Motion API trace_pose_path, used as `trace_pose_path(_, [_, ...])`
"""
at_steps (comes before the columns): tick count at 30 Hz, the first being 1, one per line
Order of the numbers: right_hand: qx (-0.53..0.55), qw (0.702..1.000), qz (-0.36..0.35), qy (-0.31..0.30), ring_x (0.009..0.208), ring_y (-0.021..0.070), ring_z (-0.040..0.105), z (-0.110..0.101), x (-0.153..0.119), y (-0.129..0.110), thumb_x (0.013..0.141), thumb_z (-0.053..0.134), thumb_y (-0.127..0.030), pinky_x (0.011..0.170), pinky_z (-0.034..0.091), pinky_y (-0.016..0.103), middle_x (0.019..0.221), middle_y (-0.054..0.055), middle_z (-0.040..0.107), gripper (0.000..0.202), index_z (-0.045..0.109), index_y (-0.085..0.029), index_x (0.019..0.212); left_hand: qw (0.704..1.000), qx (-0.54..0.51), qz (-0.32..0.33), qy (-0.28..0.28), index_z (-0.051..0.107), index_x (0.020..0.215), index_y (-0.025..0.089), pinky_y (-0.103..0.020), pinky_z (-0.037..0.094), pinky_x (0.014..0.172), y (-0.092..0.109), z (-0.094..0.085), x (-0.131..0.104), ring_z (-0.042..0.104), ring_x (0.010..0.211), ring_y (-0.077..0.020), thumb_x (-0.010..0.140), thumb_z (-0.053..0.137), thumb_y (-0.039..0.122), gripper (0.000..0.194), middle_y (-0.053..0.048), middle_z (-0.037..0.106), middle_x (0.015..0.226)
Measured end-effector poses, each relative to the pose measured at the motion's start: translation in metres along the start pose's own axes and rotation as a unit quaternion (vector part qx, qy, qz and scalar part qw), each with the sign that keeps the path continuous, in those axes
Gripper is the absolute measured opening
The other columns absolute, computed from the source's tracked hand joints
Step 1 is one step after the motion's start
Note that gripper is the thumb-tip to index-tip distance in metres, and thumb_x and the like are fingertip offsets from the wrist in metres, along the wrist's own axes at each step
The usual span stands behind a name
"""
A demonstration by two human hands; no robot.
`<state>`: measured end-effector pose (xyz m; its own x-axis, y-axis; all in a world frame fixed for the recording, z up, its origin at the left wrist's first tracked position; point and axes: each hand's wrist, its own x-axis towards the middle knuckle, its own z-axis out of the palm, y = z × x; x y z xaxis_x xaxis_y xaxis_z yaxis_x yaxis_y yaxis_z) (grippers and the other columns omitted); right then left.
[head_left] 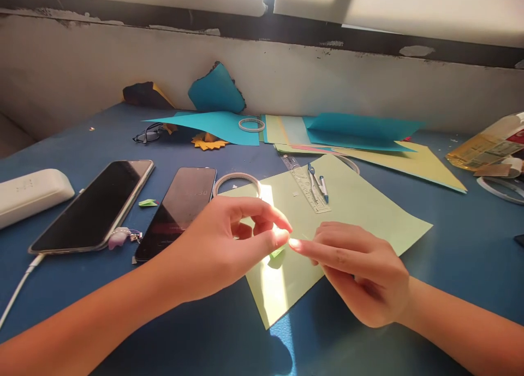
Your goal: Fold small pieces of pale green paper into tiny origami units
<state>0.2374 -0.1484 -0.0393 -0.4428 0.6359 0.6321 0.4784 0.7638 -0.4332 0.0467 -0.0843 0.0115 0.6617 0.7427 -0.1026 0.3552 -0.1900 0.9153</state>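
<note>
My left hand (233, 245) pinches a small folded bit of light-green paper (277, 252) between thumb and fingertips. Most of that paper is hidden by the fingers. My right hand (360, 269) has its index finger stretched out, the tip at the left fingertips; its other fingers are curled, and I see nothing held in them. Beneath both hands lies a pale green sheet (368, 212). On the sheet rest a clear ruler (305, 188), a compass (313, 179) and a short blue-and-white pen-like piece (323, 188). Another small green folded paper (148, 203) lies between the phones.
Two phones (98, 204) (180, 207) and a white case-like device (35, 196) are at left. A tape roll (237, 178) sits behind my left hand, another tape roll (251, 125) on blue paper (221, 126). Glasses (148, 133) and a plastic package (487, 141) lie further back.
</note>
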Motion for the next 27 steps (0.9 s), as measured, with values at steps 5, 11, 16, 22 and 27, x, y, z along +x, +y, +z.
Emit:
trace_pose_path(5, [-0.041,0.998,-0.044,-0.019,0.047,0.0129,0.037,-0.0024,-0.0014,0.0038,0.074,0.040,-0.002,0.046,0.028,0.027,0.059,0.001,0.053,0.054,0.046,-0.021,0.124,0.999,-0.015,0.041,-0.030,0.071,0.078,0.027,-0.023,0.048,0.056,-0.0039,-0.0018,-0.0011,0.054,0.063,-0.0123,0.077,0.054,0.024,0.017,0.000,0.057,0.068])
trace_pose_path(11, [-0.059,0.997,-0.037,-0.014,0.050,0.0136,0.043,-0.0031,-0.0011,0.0055,0.075,0.039,-0.001,0.048,0.033,0.028,0.061,0.002,0.057,0.055,0.044,-0.020,0.126,0.998,-0.034,0.055,-0.009,0.072,0.072,0.026,-0.020,0.047,0.054,-0.0035,-0.0040,-0.0009,0.055,0.064,-0.0115,0.075,0.056,0.018,0.018,0.000,0.057,0.066])
trace_pose_path(16, [-0.069,0.997,-0.033,-0.012,0.049,0.0127,0.042,-0.0032,-0.0007,0.0047,0.076,0.038,-0.002,0.047,0.032,0.027,0.060,0.001,0.056,0.055,0.042,-0.022,0.127,0.999,-0.014,0.046,-0.006,0.070,0.069,0.023,-0.021,0.048,0.055,0.0016,-0.0053,0.0004,0.055,0.065,-0.0128,0.076,0.056,0.021,0.015,0.000,0.059,0.065])
trace_pose_path(22, [-0.058,0.997,-0.038,-0.026,0.048,0.0126,0.039,-0.0023,-0.0010,0.0068,0.074,0.038,-0.002,0.047,0.031,0.026,0.059,0.000,0.052,0.057,0.041,-0.023,0.127,0.998,-0.025,0.018,-0.051,0.061,0.068,0.021,-0.023,0.048,0.061,0.0012,-0.0050,0.0018,0.056,0.067,-0.0126,0.077,0.054,0.025,0.013,0.001,0.056,0.067])
trace_pose_path(27, [-0.006,0.998,-0.042,-0.046,0.048,0.0131,0.034,0.0001,-0.0021,0.0090,0.070,0.037,-0.002,0.048,0.029,0.026,0.057,-0.002,0.044,0.063,0.037,-0.022,0.129,0.996,-0.059,0.004,-0.067,0.057,0.063,0.020,-0.017,0.043,0.052,-0.0004,-0.0063,0.0020,0.052,0.063,-0.0101,0.075,0.054,0.025,0.014,0.002,0.053,0.065])
